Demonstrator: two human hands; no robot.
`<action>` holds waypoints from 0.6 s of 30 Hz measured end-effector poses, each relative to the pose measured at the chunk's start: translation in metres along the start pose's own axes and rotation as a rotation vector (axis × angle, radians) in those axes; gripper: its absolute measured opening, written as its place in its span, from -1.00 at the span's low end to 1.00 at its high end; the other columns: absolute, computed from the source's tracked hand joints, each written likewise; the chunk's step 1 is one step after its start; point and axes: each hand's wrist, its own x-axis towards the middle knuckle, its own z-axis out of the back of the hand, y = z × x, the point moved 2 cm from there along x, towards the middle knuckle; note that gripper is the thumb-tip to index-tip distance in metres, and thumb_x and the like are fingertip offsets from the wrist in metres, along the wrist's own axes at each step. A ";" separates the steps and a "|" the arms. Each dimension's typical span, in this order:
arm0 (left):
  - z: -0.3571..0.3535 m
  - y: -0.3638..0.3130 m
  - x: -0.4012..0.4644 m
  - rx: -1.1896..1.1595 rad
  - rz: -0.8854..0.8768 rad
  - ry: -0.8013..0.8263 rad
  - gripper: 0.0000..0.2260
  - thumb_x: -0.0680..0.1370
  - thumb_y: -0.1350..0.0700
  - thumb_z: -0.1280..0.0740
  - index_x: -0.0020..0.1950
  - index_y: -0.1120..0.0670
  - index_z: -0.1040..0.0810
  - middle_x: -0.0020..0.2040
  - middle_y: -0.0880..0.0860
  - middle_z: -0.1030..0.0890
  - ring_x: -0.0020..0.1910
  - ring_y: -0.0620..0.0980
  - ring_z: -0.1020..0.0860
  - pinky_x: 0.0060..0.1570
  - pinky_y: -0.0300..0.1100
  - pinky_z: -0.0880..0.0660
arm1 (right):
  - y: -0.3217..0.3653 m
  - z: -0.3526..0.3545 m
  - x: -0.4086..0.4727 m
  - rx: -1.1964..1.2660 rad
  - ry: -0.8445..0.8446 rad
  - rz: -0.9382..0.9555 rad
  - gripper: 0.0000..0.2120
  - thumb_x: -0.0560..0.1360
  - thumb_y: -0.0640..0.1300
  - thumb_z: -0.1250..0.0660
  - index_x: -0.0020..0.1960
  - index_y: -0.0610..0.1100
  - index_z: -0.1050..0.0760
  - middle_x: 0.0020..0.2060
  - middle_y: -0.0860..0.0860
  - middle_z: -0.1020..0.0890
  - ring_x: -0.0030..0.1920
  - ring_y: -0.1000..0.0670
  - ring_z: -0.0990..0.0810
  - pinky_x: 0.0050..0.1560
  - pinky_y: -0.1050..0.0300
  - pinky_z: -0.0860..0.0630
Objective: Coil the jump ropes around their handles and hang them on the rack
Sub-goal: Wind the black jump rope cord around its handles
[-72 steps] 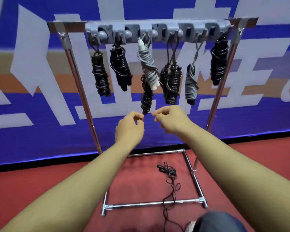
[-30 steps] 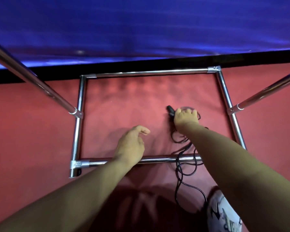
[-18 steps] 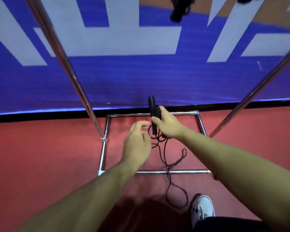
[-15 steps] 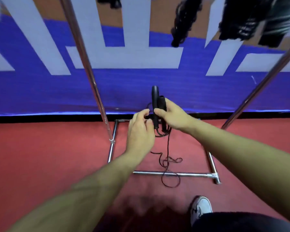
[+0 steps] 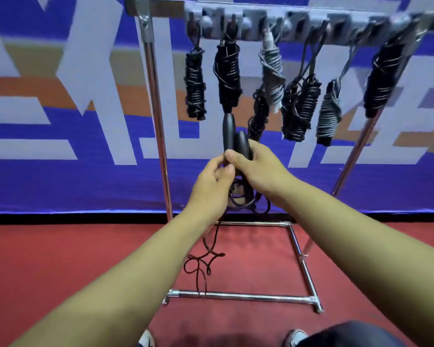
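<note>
My right hand (image 5: 259, 170) grips the two black handles (image 5: 233, 136) of a jump rope, held upright side by side in front of the rack. Close beside them, my left hand (image 5: 211, 184) pinches the black cord just below the handles. The loose cord (image 5: 203, 264) hangs down from my hands in tangled loops and crosses the rack's front floor bar. The grey hook bar (image 5: 311, 21) on top of the rack carries several coiled ropes, black ones (image 5: 227, 76) and grey ones (image 5: 272, 73).
The chrome rack frame has a left upright (image 5: 158, 136), a slanted right upright (image 5: 353, 156) and a rectangular floor base (image 5: 241, 296) on red flooring. A blue, white and orange banner (image 5: 60, 121) fills the background. My shoes (image 5: 295, 338) show at the bottom edge.
My right hand picked the rope's handles up off the floor inside the rack base and raised them. My left hand closed in on the cord. My view tilted up to the hooks.
</note>
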 end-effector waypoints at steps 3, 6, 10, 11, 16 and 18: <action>-0.008 0.030 -0.009 -0.059 0.120 0.067 -0.68 0.62 0.15 -0.32 0.37 -0.01 -0.45 0.16 0.04 -0.67 0.14 0.04 -0.65 0.16 0.16 -0.58 | -0.030 -0.018 -0.015 0.041 -0.088 -0.139 -0.71 0.59 0.14 -0.25 -0.01 -0.09 -0.50 -0.18 -0.03 -0.68 -0.13 -0.03 -0.67 0.08 -0.18 -0.58; -0.008 0.069 -0.015 -0.034 0.207 0.128 -0.76 0.61 0.22 -0.35 0.27 0.07 -0.51 -0.03 0.06 -0.71 -0.03 0.01 -0.69 0.02 0.03 -0.63 | -0.074 -0.039 -0.029 0.149 -0.105 -0.397 -0.45 0.46 0.41 -0.14 0.03 -0.04 -0.54 -0.06 -0.06 -0.68 -0.01 -0.07 -0.67 0.14 -0.15 -0.55; -0.003 0.109 -0.025 0.083 0.284 0.290 -0.79 0.59 0.33 -0.33 0.19 0.12 -0.55 -0.06 0.01 -0.71 -0.08 -0.18 -0.67 -0.05 -0.30 -0.56 | -0.121 -0.041 -0.046 0.261 -0.095 -0.560 -0.47 0.63 0.28 -0.04 0.11 -0.08 -0.60 -0.02 -0.06 -0.69 -0.04 0.04 -0.63 -0.09 0.17 -0.49; -0.001 0.117 -0.028 0.133 0.304 0.301 -0.80 0.59 0.33 -0.32 0.16 0.10 -0.55 -0.04 0.01 -0.71 -0.06 -0.20 -0.67 -0.03 -0.30 -0.56 | -0.132 -0.040 -0.049 0.241 -0.088 -0.563 -0.49 0.64 0.25 -0.02 0.05 -0.07 -0.60 -0.09 -0.05 -0.69 -0.15 0.08 -0.60 -0.17 0.16 -0.44; 0.024 0.146 -0.010 0.312 0.351 0.042 -0.96 0.57 0.07 -0.37 -0.05 -0.08 -0.56 -0.01 0.01 -0.71 0.03 -0.03 -0.63 0.18 0.17 -0.53 | -0.168 -0.019 -0.039 0.065 -0.078 -0.507 -0.68 0.65 0.12 -0.12 -0.03 -0.01 -0.58 -0.40 0.22 -0.48 -0.37 0.19 -0.42 -0.17 0.09 -0.40; 0.035 0.146 -0.001 0.416 0.353 -0.039 -0.80 0.41 -0.22 -0.34 -0.04 -0.19 -0.57 -0.06 -0.11 -0.71 0.08 -0.02 -0.64 0.25 0.22 -0.47 | -0.173 -0.009 -0.036 -0.194 -0.050 -0.354 -0.83 0.61 -0.02 -0.24 -0.03 0.01 -0.60 -0.32 0.28 -0.57 -0.24 0.16 -0.53 -0.07 0.13 -0.42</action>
